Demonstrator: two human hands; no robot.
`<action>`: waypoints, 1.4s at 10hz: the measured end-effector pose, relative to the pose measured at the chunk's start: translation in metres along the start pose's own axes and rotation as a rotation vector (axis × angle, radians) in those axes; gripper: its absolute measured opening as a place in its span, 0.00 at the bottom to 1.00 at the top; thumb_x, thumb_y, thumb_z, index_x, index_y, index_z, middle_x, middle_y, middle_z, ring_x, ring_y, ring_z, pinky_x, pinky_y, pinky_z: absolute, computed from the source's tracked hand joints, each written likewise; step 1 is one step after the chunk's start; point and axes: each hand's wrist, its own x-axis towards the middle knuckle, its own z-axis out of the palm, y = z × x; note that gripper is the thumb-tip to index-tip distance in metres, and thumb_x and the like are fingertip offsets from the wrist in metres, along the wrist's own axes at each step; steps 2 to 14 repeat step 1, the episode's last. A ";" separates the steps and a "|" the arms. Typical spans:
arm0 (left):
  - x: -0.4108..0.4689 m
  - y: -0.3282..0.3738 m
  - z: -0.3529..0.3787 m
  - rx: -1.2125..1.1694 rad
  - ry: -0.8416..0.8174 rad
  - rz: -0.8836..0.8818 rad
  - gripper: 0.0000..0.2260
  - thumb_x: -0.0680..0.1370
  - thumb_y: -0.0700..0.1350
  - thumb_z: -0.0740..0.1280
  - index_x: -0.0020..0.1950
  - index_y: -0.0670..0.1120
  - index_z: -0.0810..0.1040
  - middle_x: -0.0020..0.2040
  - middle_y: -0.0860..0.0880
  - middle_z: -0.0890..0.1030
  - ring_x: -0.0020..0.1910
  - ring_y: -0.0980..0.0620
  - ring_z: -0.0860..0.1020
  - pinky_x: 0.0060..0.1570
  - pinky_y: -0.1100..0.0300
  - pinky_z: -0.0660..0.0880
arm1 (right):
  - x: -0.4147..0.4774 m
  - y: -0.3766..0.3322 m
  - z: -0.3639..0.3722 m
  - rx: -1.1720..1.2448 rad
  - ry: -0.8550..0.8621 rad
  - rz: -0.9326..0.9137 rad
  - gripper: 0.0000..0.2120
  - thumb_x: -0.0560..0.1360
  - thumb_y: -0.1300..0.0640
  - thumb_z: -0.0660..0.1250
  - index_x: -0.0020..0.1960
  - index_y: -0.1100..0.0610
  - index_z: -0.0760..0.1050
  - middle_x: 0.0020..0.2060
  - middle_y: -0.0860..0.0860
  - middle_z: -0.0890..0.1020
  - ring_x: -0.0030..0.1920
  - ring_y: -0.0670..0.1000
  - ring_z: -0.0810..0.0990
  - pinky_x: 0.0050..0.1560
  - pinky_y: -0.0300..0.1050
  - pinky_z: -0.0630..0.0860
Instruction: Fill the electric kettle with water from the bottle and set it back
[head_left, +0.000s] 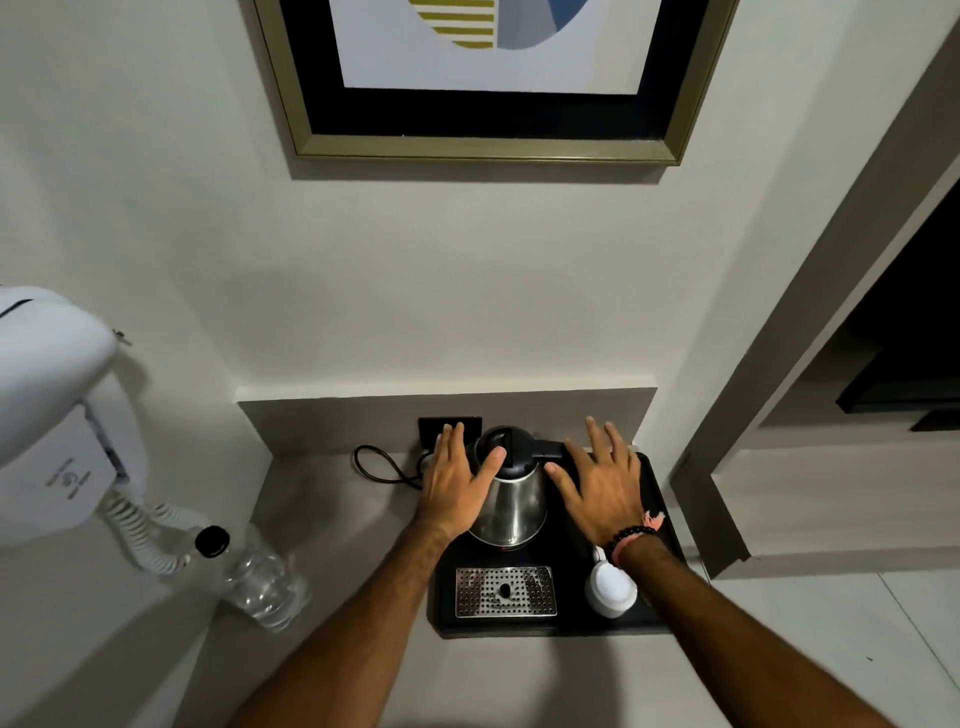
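A steel electric kettle (511, 512) with a black lid and handle stands at the back of a black tray (571, 621) on the counter, its lid down. My left hand (454, 480) hovers flat just left of the kettle, fingers spread, thumb near the lid. My right hand (605, 480) is spread flat to the kettle's right, over the tray, holding nothing. A clear plastic water bottle (260, 582) with a black cap stands on the counter at the left, well apart from both hands.
A white cup (612, 590) and a perforated metal drip grate (505, 591) sit at the tray's front. The kettle's black cord (379, 465) loops to a wall socket (431, 426). A wall-mounted white hair dryer (57, 415) with coiled cable hangs left. A framed picture (488, 78) is above.
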 end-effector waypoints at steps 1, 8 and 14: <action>0.002 0.000 -0.008 0.140 -0.008 0.091 0.47 0.70 0.77 0.47 0.81 0.49 0.48 0.83 0.47 0.47 0.81 0.50 0.45 0.79 0.44 0.49 | 0.006 -0.008 -0.007 -0.098 -0.011 -0.035 0.40 0.77 0.30 0.42 0.79 0.53 0.61 0.81 0.60 0.54 0.81 0.63 0.48 0.77 0.66 0.48; 0.002 0.000 -0.008 0.140 -0.008 0.091 0.47 0.70 0.77 0.47 0.81 0.49 0.48 0.83 0.47 0.47 0.81 0.50 0.45 0.79 0.44 0.49 | 0.006 -0.008 -0.007 -0.098 -0.011 -0.035 0.40 0.77 0.30 0.42 0.79 0.53 0.61 0.81 0.60 0.54 0.81 0.63 0.48 0.77 0.66 0.48; 0.002 0.000 -0.008 0.140 -0.008 0.091 0.47 0.70 0.77 0.47 0.81 0.49 0.48 0.83 0.47 0.47 0.81 0.50 0.45 0.79 0.44 0.49 | 0.006 -0.008 -0.007 -0.098 -0.011 -0.035 0.40 0.77 0.30 0.42 0.79 0.53 0.61 0.81 0.60 0.54 0.81 0.63 0.48 0.77 0.66 0.48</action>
